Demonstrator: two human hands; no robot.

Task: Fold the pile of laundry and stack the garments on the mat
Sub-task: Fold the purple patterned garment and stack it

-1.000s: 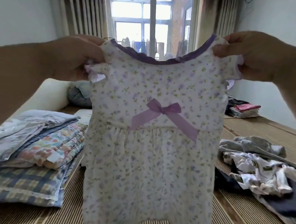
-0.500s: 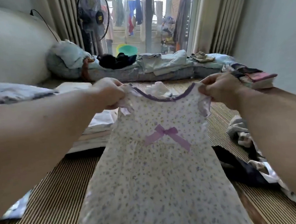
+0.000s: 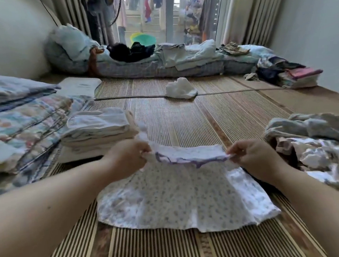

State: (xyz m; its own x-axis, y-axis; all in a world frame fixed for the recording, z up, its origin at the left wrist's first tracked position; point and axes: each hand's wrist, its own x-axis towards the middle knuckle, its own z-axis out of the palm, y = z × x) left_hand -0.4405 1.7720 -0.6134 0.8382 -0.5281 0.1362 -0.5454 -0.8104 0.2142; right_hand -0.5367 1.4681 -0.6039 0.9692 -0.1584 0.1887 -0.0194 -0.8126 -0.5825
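Mat [image 3: 156, 254]: striped woven surface covering the floor from the near edge to the far bedding.
Dress [image 3: 177, 200]: floral, with purple neckline trim; the skirt lies spread flat on the mat at near centre, and the top edge is raised slightly between the two hands.
Left hand [image 3: 129, 160]: fingers curled, pinching the dress at its left shoulder.
Right hand [image 3: 254, 159]: fingers curled, pinching the dress at its right shoulder; the neckline is stretched between the hands.
Pile [image 3: 314, 141]: unfolded garments in grey, white and dark cloth, heaped on the mat just right of the dress.
Stack [image 3: 98, 129]: folded pale garments on the mat, just beyond the left hand.
Quilts [image 3: 19, 126]: folded patterned bedding at far left, touching the stack.
White cloth [image 3: 180, 89]: crumpled, alone on the mat, well beyond the dress.
Bedding [image 3: 158, 67]: low row of blue-grey cushions and folded cloth along the far edge of the mat.
Basin [image 3: 143, 38]: green, behind the bedding at the glass door.
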